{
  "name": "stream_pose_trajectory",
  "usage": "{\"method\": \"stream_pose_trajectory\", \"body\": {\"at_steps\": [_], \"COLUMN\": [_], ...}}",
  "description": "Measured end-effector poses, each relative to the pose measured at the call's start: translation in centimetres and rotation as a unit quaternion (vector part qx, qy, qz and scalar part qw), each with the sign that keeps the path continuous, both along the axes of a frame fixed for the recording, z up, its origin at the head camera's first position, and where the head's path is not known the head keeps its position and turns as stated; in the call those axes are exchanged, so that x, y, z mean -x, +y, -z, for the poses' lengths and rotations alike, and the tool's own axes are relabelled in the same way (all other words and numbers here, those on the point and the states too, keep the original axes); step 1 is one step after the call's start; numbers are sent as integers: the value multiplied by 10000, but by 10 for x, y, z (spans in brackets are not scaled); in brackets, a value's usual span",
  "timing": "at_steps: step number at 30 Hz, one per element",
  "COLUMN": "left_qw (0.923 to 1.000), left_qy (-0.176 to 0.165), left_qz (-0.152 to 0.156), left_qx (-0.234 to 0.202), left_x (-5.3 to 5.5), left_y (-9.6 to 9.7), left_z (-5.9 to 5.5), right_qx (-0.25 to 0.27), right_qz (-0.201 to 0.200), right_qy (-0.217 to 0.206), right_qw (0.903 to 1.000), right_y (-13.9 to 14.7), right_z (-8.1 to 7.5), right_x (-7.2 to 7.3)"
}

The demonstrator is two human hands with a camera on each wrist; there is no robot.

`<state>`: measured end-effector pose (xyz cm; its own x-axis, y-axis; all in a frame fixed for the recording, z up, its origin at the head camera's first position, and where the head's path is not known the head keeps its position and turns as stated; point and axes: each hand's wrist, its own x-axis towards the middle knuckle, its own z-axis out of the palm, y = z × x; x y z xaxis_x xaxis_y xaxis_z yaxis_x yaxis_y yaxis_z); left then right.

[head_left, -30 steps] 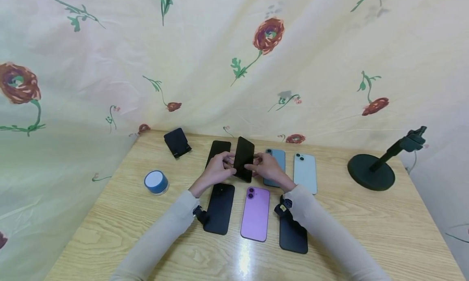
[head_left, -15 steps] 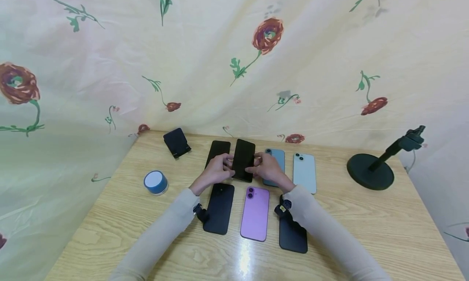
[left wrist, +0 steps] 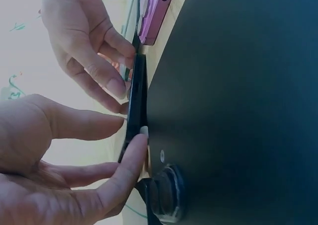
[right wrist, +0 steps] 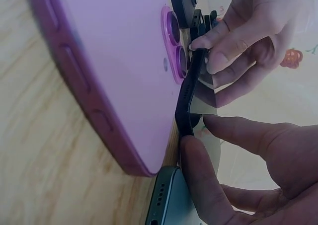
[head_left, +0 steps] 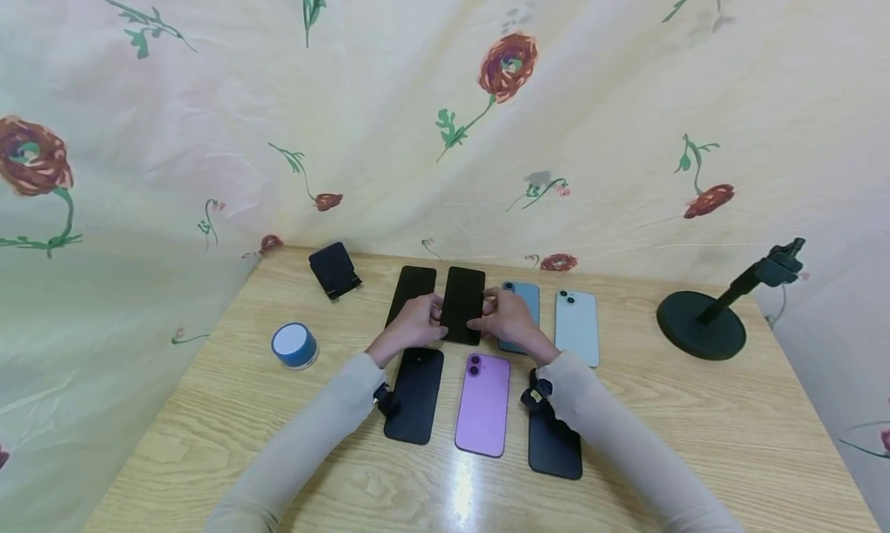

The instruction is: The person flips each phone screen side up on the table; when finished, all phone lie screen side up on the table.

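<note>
One black smartphone (head_left: 462,305), dark face up, in the far row on the tabletop (head_left: 730,417), between a second dark smartphone (head_left: 415,282) at left and a blue smartphone (head_left: 528,300) at right. Left hand (head_left: 416,320) pinches its left edge; right hand (head_left: 511,319) pinches its right. Key relation, by my judgement: it lies between both hands, neither clearly nearer. Long axis near to far, far end pointing at the flowered cloth (head_left: 389,131). Cannot tell whether its underside touches down.
</note>
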<state>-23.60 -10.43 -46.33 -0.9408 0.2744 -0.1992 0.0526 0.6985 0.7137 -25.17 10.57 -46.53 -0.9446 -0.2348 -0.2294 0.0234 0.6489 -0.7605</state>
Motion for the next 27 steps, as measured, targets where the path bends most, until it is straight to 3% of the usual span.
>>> {"method": "stream_pose_trajectory", "body": {"at_steps": [6, 12, 27], "left_qw": [9982, 9959, 9962], "left_qy": [64, 57, -111], "left_qz": [117, 155, -39], "left_qx": [587, 886, 863], "left_x": [0, 2, 1], "left_y": [6, 10, 14], "left_z": [-6, -9, -9], "right_qx": [-65, -63, -258], "right_qz": [29, 48, 31], "right_qy": [53, 71, 110], "right_qw": [10000, 9999, 9996], "right_y": [1, 0, -1], "right_z": [3, 2, 1], "right_x": [0, 0, -2]}}
